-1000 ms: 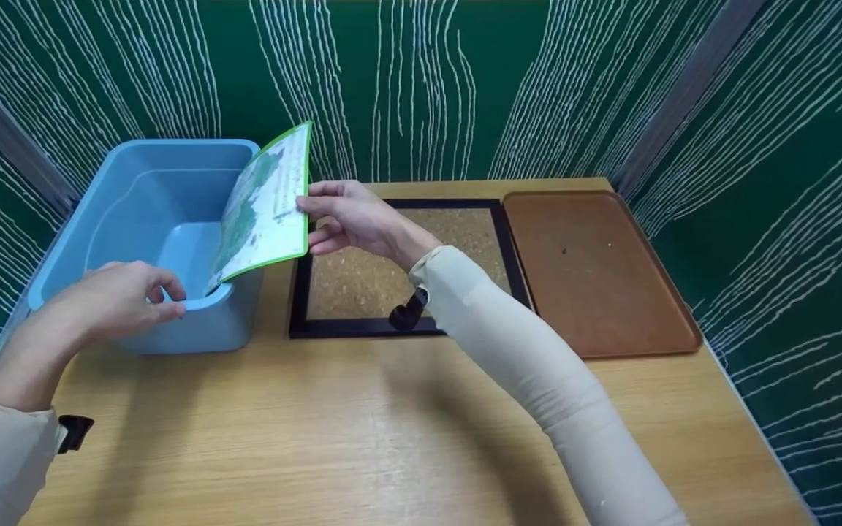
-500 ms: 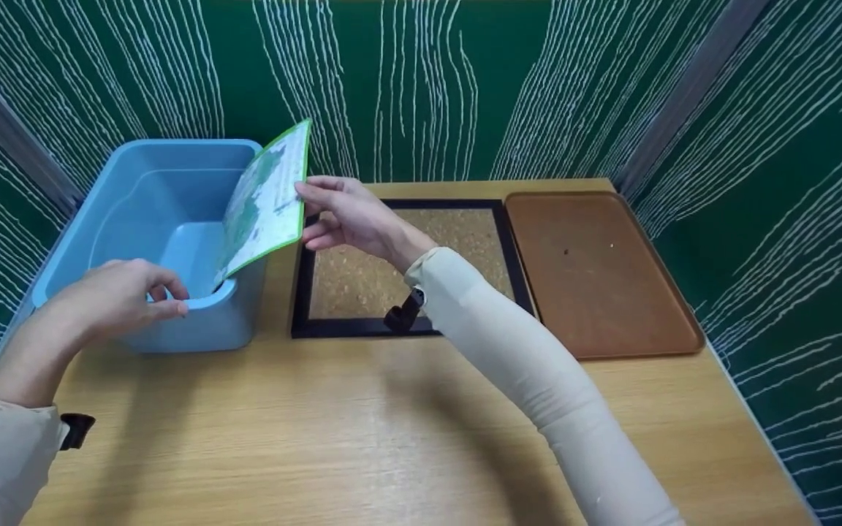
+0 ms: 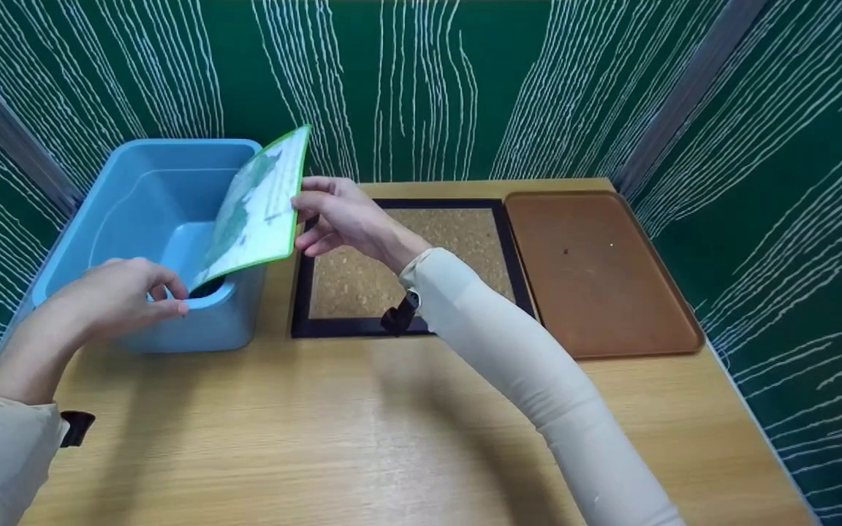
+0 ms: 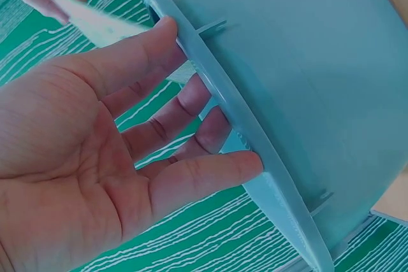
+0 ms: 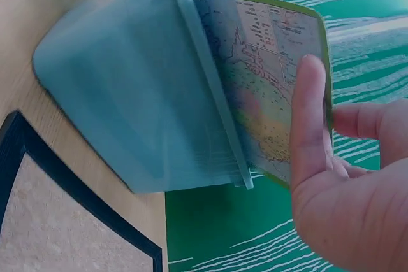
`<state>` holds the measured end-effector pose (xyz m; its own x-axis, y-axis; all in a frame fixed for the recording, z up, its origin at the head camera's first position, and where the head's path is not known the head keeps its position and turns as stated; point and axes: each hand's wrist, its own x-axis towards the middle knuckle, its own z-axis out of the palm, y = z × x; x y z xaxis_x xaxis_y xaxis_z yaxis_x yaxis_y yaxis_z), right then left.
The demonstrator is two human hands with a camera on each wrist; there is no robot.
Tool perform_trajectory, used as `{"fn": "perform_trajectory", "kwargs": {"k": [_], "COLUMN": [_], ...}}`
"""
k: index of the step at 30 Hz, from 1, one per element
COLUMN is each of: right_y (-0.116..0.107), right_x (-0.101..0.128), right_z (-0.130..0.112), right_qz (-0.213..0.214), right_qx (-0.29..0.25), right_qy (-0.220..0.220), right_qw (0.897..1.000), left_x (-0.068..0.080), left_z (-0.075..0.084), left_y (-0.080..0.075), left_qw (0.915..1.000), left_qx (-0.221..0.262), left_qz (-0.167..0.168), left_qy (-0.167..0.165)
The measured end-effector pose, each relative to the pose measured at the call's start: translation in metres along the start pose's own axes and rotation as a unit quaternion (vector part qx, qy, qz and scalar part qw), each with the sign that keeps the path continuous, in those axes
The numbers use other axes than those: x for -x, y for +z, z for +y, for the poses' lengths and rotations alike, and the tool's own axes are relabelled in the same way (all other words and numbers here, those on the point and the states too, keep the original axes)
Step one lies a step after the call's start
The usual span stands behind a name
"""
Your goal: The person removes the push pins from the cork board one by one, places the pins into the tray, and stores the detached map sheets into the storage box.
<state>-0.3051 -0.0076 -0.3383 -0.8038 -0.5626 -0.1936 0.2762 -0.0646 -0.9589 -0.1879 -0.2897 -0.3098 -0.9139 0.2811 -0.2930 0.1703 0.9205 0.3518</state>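
Note:
A thin, bendy map sheet [image 3: 260, 208] with a green border leans over the right rim of the blue plastic bin [image 3: 234, 321], its lower left part inside. My right hand [image 3: 351, 219] pinches the sheet's right edge; in the right wrist view a finger lies along the coloured map [image 5: 258, 74]. On the bin's front rim is my left hand [image 3: 118, 299]. The left wrist view has its thumb and fingers curled around that rim [image 4: 233, 109]. Under the sheet's lower corner a dark patch [image 3: 209, 286] shows just within the bin.
Right of the bin lies a cork board [image 3: 443, 256] with a black frame on the wooden table [image 3: 282, 438]. A brown tray [image 3: 596, 285] sits beside the board. Green walls [image 3: 421, 88] with white lines close off the back and both sides.
The map sheet has shifted slightly left and its lower corner has slid along the front rim towards my left hand, my right hand moving with it. The left hand keeps its place.

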Motion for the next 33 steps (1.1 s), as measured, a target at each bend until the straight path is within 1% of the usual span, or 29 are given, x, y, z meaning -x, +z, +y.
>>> {"fn": "perform_trajectory", "kwargs": {"k": [3, 6, 9, 11, 14, 16, 19, 23, 28, 33], "right_y": [0.002, 0.003, 0.001, -0.001, -0.007, -0.011, -0.015, -0.016, -0.006, 0.01], "right_x": [0.0, 0.0, 0.001, 0.001, 0.001, 0.001, 0.0, -0.002, -0.003, -0.007], "right_z": [0.002, 0.003, 0.002, 0.001, 0.0, 0.001, 0.003, 0.005, 0.01, 0.015], "right_qz": [0.016, 0.033, 0.058, 0.076, 0.094, 0.1, 0.102, 0.084, 0.041, 0.019], "right_qx": [0.036, 0.074, 0.117, 0.142, 0.16, 0.154, 0.125, 0.084, 0.067, 0.057], "right_qy": [0.004, -0.003, -0.012, -0.009, 0.003, 0.007, 0.002, 0.002, 0.006, -0.006], "right_qw": [0.999, 0.997, 0.991, 0.987, 0.983, 0.983, 0.987, 0.993, 0.997, 0.998], "left_x": [0.0, 0.0, 0.0, 0.0, 0.0, 0.0, -0.001, 0.0, 0.0, 0.0], "left_z": [0.001, 0.002, 0.002, 0.002, 0.0, -0.001, -0.003, -0.003, -0.001, -0.001], "left_y": [0.0, 0.0, -0.001, -0.001, -0.001, -0.001, 0.0, 0.0, 0.0, -0.001], "left_qw": [1.0, 1.0, 1.0, 1.0, 1.0, 1.0, 1.0, 1.0, 0.9999, 0.9999], "left_qx": [0.002, 0.0, -0.002, -0.001, 0.001, 0.002, 0.002, 0.007, 0.008, 0.007], "left_qz": [-0.002, -0.003, -0.005, -0.005, -0.004, -0.003, -0.001, -0.002, -0.001, -0.003], "left_qy": [0.001, 0.001, -0.002, -0.004, -0.004, -0.003, 0.002, 0.0, -0.007, -0.009]}}
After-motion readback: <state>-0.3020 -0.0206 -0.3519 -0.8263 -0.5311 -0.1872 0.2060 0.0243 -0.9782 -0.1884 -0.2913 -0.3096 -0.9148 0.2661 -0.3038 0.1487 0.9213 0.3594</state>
